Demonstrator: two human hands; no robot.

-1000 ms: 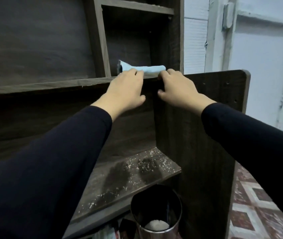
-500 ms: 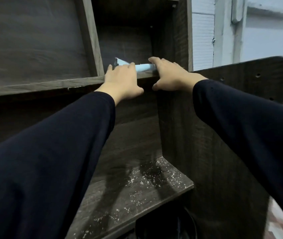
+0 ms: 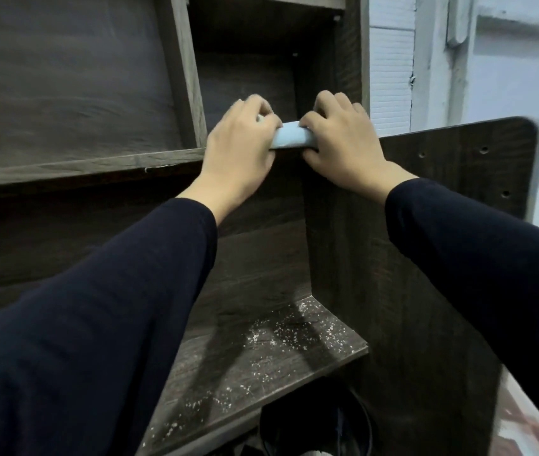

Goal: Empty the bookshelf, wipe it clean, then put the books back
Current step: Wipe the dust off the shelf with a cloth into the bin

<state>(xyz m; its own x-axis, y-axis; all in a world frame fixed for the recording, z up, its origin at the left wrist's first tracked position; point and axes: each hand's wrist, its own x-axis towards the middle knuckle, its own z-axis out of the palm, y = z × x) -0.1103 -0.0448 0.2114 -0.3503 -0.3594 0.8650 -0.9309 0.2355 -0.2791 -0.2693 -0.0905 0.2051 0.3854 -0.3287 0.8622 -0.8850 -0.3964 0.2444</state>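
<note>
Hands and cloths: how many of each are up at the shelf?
Hands: 2, the left hand and the right hand
Cloths: 1, the blue cloth, gripped by both hands
Total: 3

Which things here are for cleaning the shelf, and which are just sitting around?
For the job:
blue cloth, rolled up, gripped by the left hand and the right hand
bookshelf, no books in the parts shown
lower shelf, speckled with white bits

Just lying about:
dark round container under the lower shelf
white fitting on the wall
</note>
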